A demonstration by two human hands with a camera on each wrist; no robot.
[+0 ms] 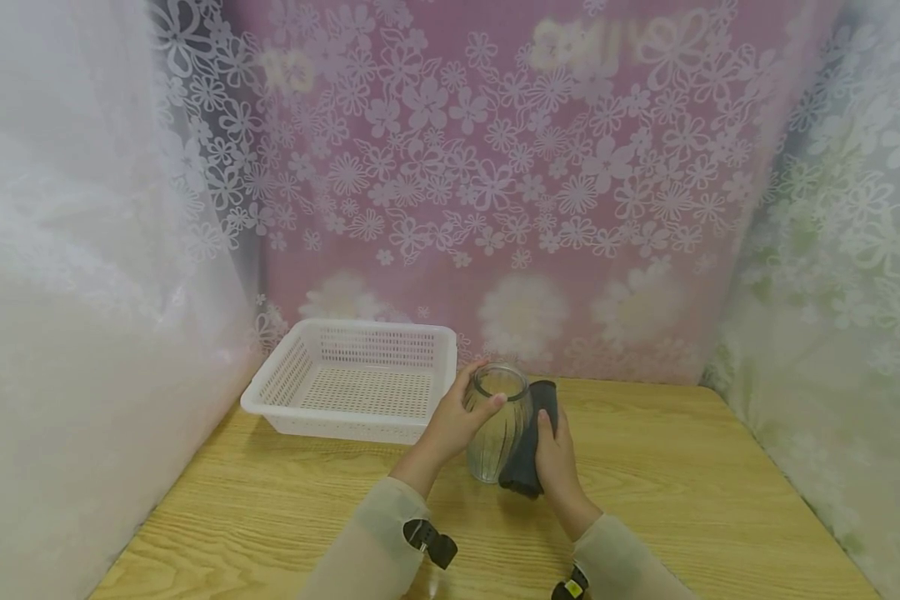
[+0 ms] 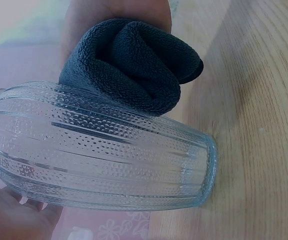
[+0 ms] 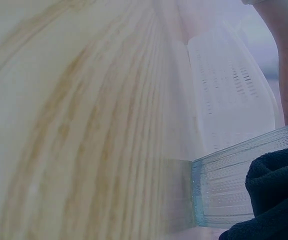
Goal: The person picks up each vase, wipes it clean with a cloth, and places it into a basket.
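A clear, ribbed glass vase (image 1: 489, 442) with a dotted texture stands in front of me, held by my left hand (image 1: 453, 421) near its top, thumb and fingers around it. My right hand (image 1: 557, 457) grips a folded dark towel (image 1: 525, 454) against the vase's right side. In the left wrist view the rolled end of the towel (image 2: 129, 70) touches the glass vase (image 2: 114, 150). The right wrist view has the vase base (image 3: 224, 195) close to the tabletop, with the towel (image 3: 279, 195) beside it.
A white perforated plastic basket (image 1: 367, 427) stands on the wooden table (image 1: 660, 475), left of the vase. Flower-patterned curtains (image 1: 495, 183) enclose the table at the back and both sides.
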